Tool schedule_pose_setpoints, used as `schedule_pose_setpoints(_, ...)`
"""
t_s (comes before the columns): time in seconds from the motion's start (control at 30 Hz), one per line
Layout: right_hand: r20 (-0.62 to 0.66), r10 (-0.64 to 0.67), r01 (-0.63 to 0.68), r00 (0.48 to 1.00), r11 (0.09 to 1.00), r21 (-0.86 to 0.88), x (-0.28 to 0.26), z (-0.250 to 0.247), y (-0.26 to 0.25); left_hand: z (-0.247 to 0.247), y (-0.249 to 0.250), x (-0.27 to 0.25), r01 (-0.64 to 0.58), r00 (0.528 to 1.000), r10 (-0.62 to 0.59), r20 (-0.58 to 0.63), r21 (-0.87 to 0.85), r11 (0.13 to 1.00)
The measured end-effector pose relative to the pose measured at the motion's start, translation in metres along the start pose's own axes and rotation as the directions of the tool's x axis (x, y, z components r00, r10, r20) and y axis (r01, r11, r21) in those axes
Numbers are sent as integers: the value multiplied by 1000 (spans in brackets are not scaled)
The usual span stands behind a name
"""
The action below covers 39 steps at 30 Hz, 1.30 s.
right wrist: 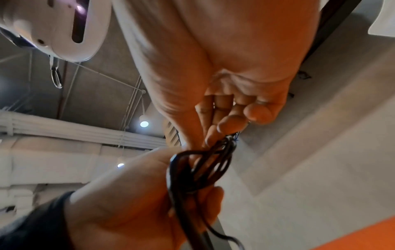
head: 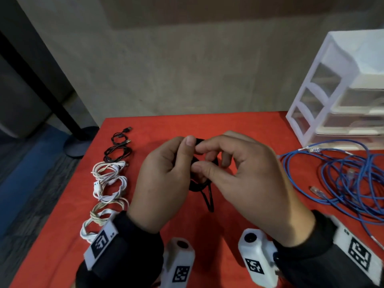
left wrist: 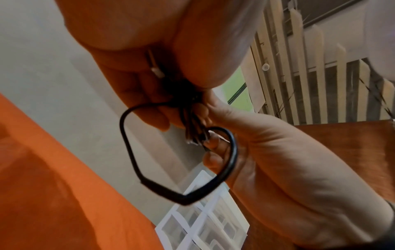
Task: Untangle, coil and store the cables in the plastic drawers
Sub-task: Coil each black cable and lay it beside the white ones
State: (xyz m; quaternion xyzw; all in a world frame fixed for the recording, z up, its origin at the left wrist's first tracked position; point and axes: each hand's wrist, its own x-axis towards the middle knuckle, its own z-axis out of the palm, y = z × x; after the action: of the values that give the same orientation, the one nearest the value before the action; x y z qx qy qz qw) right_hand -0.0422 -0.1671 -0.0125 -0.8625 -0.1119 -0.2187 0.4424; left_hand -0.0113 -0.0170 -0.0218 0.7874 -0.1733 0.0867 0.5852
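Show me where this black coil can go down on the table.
Bare red cloth lies beyond the hands, between the coiled cables on the left and the drawers. The right side is crowded with loose blue cable. Both hands hold the black coil.

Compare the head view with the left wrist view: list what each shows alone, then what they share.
Only the head view shows the blue cable tangle on the right, and the row of coiled white cables and black coiled cables along the left edge of the red table cover.

Only the left wrist view shows the metal plug tucked under the left hand's grip, and the slatted blinds behind.

Both show the left hand and right hand pinching the black cable, its loop hanging, and the plastic drawers.
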Motion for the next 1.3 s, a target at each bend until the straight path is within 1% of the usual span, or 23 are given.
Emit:
schedule_pose_setpoints(0.1,31,53,-56,998,993,101,-2,2,-1,1,-4,0,66,997,-64,52,-35,997)
schedule_pose_setpoints(0.17,52,63,-68,997,993,100,-3,4,0,1,-7,-1,82,995,-80,61,-41,996)
schedule_pose_setpoints(0.27,96,17,-19,995,1000,16,-2,5,-1,0,-8,-2,69,996,-65,63,-50,996)
schedule_pose_setpoints(0.33,96,-23,14,995,996,89,2,-1,-6,1,-10,-2,77,994,-72,80,-69,995)
schedule_pose_setpoints(0.4,1,12,-11,1000,961,275,12,-17,-4,2,-10,-4,159,977,-138,165,-120,980)
schedule_pose_setpoints(0.47,-104,133,-75,986,896,437,25,-42,8,2,-8,-6,273,933,-214,289,-181,945)
schedule_pose_setpoints(0.53,-165,211,-98,963,852,514,33,-58,23,0,-5,-6,342,904,-248,348,-241,908)
schedule_pose_setpoints(0.6,-184,268,-135,946,839,528,33,-58,35,-3,-3,-5,339,906,-231,356,-280,898)
schedule_pose_setpoints(0.67,-162,293,-182,942,855,485,30,-53,42,-6,-6,-3,294,919,-185,349,-292,910)
schedule_pose_setpoints(0.73,-131,264,-199,956,906,373,30,-52,48,-8,-9,-3,216,937,-132,323,-241,946)
schedule_pose_setpoints(0.77,-126,221,-182,967,948,262,29,-54,52,-8,-11,-3,185,948,-118,294,-210,960)
schedule_pose_setpoints(0.8,-143,149,-138,978,987,82,28,-56,54,-8,-14,-2,161,960,-113,255,-179,971)
schedule_pose_setpoints(0.83,-163,57,-77,985,990,-117,27,-56,54,-7,-17,-1,137,971,-106,213,-136,981)
schedule_pose_setpoints(0.87,-164,-33,-8,986,970,-245,25,-54,51,-6,-21,0,111,981,-96,171,-78,991)
schedule_pose_setpoints(0.9,-137,-86,47,987,963,-265,22,-49,44,-3,-24,1,90,987,-87,132,-19,996)
schedule_pose_setpoints(0.93,-89,-96,76,991,975,-208,18,-41,36,-1,-26,1,75,992,-76,100,20,997)
schedule_pose_setpoints(1.0,44,-63,67,997,993,-101,10,-23,24,4,-24,0,47,997,-48,60,25,999)
schedule_pose_setpoints(1.07,165,-32,51,986,993,-109,4,-5,24,8,-20,-3,30,999,-29,43,-43,999)
schedule_pose_setpoints(1.1,186,-15,32,983,996,-84,2,1,26,8,-18,-4,29,999,-24,48,-98,995)
schedule_pose_setpoints(1.17,205,63,-77,977,995,64,1,6,32,9,-14,-5,31,998,-21,61,-175,984)
schedule_pose_setpoints(1.2,221,109,-149,969,974,170,2,7,33,9,-12,-5,40,998,-30,58,-193,980)
schedule_pose_setpoints(1.23,234,153,-219,960,932,290,3,7,31,8,-10,-4,54,998,-43,54,-217,975)
schedule_pose_setpoints(1.3,257,249,-351,934,782,515,4,6,26,4,-9,-1,106,994,-94,58,-272,957)
